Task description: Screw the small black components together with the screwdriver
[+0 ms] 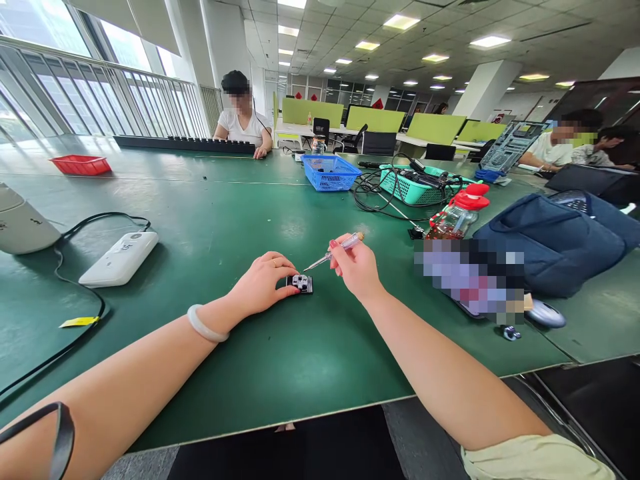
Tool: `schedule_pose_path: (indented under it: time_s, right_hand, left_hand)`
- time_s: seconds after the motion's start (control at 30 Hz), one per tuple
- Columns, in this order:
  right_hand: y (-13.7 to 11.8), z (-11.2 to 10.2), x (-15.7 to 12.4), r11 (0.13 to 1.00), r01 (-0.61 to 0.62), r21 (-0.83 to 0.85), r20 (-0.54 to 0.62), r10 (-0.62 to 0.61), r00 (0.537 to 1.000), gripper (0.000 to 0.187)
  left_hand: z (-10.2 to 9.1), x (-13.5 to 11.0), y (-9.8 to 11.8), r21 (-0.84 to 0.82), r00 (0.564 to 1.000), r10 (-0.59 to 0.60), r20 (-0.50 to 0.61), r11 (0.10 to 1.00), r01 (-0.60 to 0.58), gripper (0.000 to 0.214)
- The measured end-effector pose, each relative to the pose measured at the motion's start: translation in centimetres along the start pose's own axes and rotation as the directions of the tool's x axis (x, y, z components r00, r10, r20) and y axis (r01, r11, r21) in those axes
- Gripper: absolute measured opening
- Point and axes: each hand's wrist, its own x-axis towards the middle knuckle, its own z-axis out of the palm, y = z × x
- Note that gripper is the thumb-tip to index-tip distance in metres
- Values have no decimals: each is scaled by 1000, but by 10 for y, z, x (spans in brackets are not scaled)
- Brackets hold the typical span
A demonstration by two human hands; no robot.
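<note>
A small black part with a silvery, patterned top [302,284] lies flat on the green table [280,360]. My left hand [265,283] grips it from the left, thumb at the near edge and fingers along the far side. In my right hand [359,270] is a slim screwdriver [320,261] with a clear handle, held like a pen. Its tip points down and left, just above the part's far right corner; whether it touches cannot be made out.
To the left lie a white power bank [120,259] and a black cable [103,310]. A blue basket [331,175], a green basket [415,190] with tangled cables, a red-capped bottle [453,217] and a dark blue bag [555,233] stand ahead and right. A person [244,120] sits across the table.
</note>
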Motion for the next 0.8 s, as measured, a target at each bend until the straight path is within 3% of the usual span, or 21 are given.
schedule_pose_path:
  time_s: [0.43, 0.57, 0.8]
  right_hand:
    - [-10, 4, -10, 950, 204, -236, 115, -181, 977, 36]
    - [-8, 2, -8, 967, 163, -197, 132, -139, 981, 38]
    - [0, 2, 3, 999, -40, -5, 66, 40, 997, 40]
  left_hand:
    - [1, -1, 0, 41, 997, 73, -37, 997, -71, 33]
    - [1, 0, 1, 31, 998, 63, -26, 998, -63, 32]
    - [1, 1, 2, 9, 998, 67, 14, 998, -67, 35]
